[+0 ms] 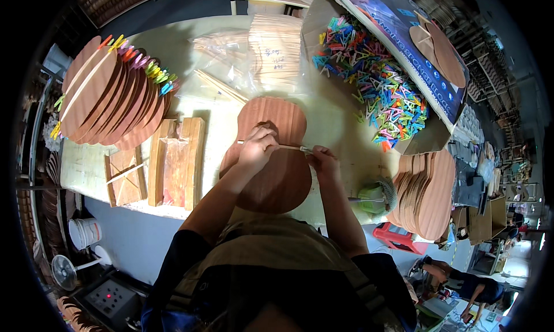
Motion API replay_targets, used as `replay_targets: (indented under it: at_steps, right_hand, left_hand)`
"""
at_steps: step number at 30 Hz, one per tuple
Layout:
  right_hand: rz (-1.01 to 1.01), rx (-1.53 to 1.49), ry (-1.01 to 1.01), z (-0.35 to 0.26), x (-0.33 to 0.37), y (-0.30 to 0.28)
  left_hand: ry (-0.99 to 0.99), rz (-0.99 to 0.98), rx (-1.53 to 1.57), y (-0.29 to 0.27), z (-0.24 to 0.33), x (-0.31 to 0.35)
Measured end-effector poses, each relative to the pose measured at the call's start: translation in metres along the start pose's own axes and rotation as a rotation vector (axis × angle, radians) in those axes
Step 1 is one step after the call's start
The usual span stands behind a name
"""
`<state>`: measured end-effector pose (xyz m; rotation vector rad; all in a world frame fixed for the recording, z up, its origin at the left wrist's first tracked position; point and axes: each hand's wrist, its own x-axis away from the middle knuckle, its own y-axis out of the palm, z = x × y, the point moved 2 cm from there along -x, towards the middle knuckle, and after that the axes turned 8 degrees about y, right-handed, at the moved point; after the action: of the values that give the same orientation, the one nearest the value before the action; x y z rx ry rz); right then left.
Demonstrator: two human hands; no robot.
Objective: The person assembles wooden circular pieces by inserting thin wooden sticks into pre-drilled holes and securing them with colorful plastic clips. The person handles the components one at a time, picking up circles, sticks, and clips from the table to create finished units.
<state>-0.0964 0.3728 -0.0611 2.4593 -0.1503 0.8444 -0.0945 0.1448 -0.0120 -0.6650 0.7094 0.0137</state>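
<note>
A reddish-brown, guitar-shaped wooden plate (270,187) lies flat on the table before me. Across its waist runs a thin pale wooden strip (288,148). My left hand (257,148) rests over the plate with its fingers closed on the strip, whose left end sticks out past them. At the plate's right edge, my right hand (324,160) pinches a small pale clothespin (306,150) at the strip's right end. Whether the clothespin's jaws grip both strip and plate is too small to tell.
A box of colourful clothespins (375,84) stands at the back right. Clipped plates (109,95) stand at the left behind wooden jigs (176,164). Bundled strips (276,49) lie at the back. Stacked plates (427,193) and a green container (372,200) are at the right.
</note>
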Motion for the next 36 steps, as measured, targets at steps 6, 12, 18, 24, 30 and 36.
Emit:
replay_targets:
  at_steps: [6, 12, 18, 24, 30, 36]
  right_hand:
    - [-0.055, 0.169, -0.010, -0.009, -0.006, -0.005]
    - [0.717, 1.365, -0.922, -0.111, -0.081, -0.051]
    - [0.592, 1.724, -0.784, -0.141, -0.147, -0.060]
    - [-0.258, 1.075, -0.353, -0.093, -0.086, 0.136]
    - [-0.671, 0.932, 0.141, 0.008, -0.054, 0.245]
    - [-0.840, 1.237, 0.161, 0.047, -0.059, 0.257]
  left_hand:
    - [-0.014, 0.011, 0.028, 0.000, -0.003, 0.000]
    - [-0.040, 0.005, 0.039, -0.007, 0.000, -0.003]
    - [-0.044, 0.028, 0.043, -0.010, -0.001, -0.006]
    - [-0.080, 0.021, 0.053, -0.011, -0.004, 0.005]
    - [-0.108, 0.020, 0.124, -0.011, -0.006, 0.003]
    - [-0.116, 0.013, 0.139, -0.005, -0.010, 0.012]
